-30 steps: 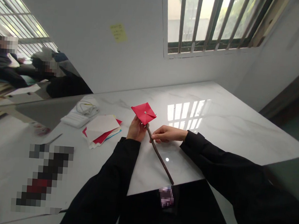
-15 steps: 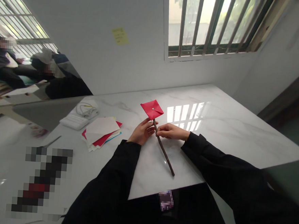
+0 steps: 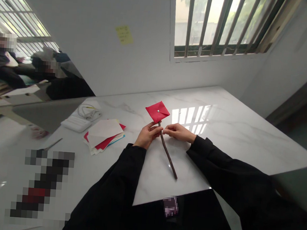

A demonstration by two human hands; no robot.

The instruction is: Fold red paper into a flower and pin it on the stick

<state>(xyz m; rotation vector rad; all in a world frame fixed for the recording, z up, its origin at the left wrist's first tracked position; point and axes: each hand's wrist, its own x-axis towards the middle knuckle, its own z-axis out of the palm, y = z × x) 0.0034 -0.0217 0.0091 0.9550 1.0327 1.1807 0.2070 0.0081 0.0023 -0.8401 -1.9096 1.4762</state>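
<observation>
Marbled tabletop [image 3: 236,134], barred window [image 3: 209,27], left fingers [image 3: 156,130] pinching stick [image 3: 168,156], right fingers [image 3: 169,128] curled beside, hold unclear

Yellow note [image 3: 124,35]; barred window [image 3: 223,23]

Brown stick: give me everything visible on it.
The brown stick is slim, dark and slightly bent, wood by its look. It slants from the red folded paper at its upper end down toward the table's near edge. The left hand grips it just below the paper; the right hand is close beside it, contact unclear. Whether its lower end touches the table can't be told.
</observation>
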